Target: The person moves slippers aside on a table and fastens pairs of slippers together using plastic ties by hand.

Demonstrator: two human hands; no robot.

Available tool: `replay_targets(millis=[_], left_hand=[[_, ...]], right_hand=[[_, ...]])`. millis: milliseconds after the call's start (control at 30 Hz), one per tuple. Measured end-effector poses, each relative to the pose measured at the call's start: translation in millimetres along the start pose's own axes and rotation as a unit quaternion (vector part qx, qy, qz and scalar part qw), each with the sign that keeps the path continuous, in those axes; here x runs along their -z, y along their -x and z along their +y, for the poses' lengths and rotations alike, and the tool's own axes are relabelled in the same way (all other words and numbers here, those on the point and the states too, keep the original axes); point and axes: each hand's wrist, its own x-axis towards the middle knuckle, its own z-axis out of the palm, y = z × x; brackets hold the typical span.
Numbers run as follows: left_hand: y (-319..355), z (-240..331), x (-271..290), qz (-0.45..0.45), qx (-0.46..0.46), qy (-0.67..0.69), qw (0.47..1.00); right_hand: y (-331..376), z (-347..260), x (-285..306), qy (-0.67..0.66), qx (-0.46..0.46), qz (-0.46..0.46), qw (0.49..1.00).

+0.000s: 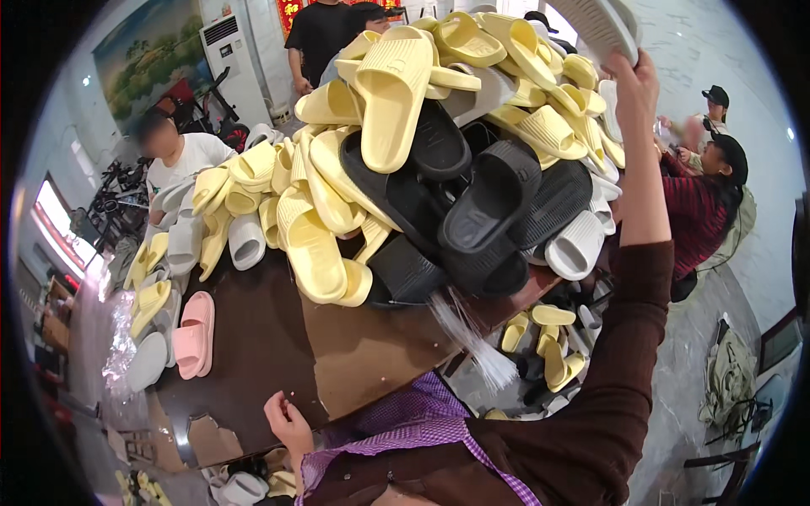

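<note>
At the upper right, my raised right hand [634, 83] grips a light grey slide slipper [597, 27], which is cut off by the top of the view; a second one may be behind it. My left hand [291, 428] hovers by the table's near edge, fingers loosely bent and a little apart, with nothing visible in it. A tall heap of slippers covers the far part of the brown table [253, 325]. Yellow slippers [392, 97] lie over and around black slippers [491, 196], with grey slippers [575, 244] at the right side. A pink pair [194, 336] rests on the table's left part.
A bundle of clear plastic ties [474, 341] hangs over the table's edge beside brown cardboard [371, 354]. More yellow slippers [553, 350] lie below the table. One person [190, 152] is across at the left, another [700, 202] at the right, others behind the heap.
</note>
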Motion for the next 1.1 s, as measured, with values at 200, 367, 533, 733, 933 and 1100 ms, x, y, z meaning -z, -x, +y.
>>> replay_targets(millis=[200,367,533,733,933,1100], left_hand=[[0.3,1.2,-22.8,0.004,-0.067,-0.173,0.983],[5.4,4.9,-24.0,0.010,-0.057,-0.236,0.970],[0.9,7.9,-31.2,0.016,-0.051,-0.247,0.967],[2.7,14.8,-28.9,0.013,-0.065,-0.263,0.962],[11.4,13.3,-23.2,0.010,-0.054,-0.296,0.954],[-6.9,5.4,-40.1,0.014,-0.092,-0.237,0.967]], right_hand=[[-91.7,76.9,-9.6,0.120,-0.027,0.004,0.992],[-115.6,129.7,-76.1,0.068,-0.051,-0.062,0.994],[-134.4,202.3,-95.2,0.294,0.017,-0.140,0.946],[-116.9,188.6,-107.6,0.200,-0.072,-0.158,0.964],[-90.2,153.5,-101.9,0.133,-0.161,-0.175,0.962],[-151.0,264.7,-8.0,0.556,0.521,-0.076,0.644]])
